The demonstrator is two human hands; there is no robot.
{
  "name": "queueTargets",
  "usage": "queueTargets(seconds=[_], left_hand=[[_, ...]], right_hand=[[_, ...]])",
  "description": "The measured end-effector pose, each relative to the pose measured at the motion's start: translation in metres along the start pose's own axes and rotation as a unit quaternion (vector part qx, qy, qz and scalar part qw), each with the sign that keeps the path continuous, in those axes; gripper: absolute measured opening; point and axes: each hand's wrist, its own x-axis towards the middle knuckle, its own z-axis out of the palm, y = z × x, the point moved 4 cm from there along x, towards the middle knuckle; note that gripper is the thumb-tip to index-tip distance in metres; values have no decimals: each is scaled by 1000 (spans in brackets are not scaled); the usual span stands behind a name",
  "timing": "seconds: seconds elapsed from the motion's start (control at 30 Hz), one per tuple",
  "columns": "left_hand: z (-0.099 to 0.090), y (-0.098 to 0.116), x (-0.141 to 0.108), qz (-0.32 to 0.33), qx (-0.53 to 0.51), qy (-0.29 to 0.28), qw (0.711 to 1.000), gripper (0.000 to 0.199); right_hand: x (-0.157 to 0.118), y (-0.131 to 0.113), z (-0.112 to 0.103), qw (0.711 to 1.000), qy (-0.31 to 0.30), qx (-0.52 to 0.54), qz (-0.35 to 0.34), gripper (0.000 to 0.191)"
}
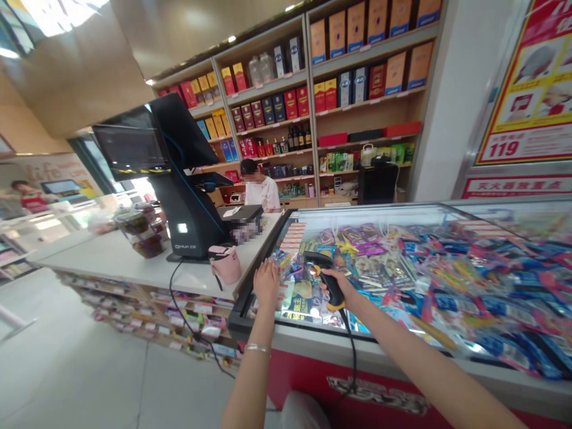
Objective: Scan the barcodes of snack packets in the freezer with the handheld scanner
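My right hand is wrapped round the handle of a black and yellow barcode scanner. The scanner's head points left, over the freezer's glass top, and its cable hangs down the front. On the left, my left hand is at the freezer's corner, with its fingers closed at the edge of a small shiny blue and yellow packet. The scanner's head is just right of this packet. The fingertips of the left hand are partly hidden. Beneath the glass, the chest freezer holds many wrapped ice creams.
A white counter stands to the left, bearing a black checkout terminal, a pink cup and clear tubs. Behind it a person in white is looking down. Shelves of boxes line the back wall.
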Motion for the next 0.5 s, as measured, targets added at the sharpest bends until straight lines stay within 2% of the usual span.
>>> queueTargets(seconds=[0.27,0.4,0.5], left_hand=[[2,-3,-2,8,-9,-5,1000,47],[-2,-3,-2,6,-27,4,1000,46],[-7,-4,-2,-18,-24,20,999,53]], right_hand=[[-5,-1,-4,999,19,-14,30,19],[-14,-8,6,999,43,4,4,17],[-21,-18,10,996,75,5,-44,14]])
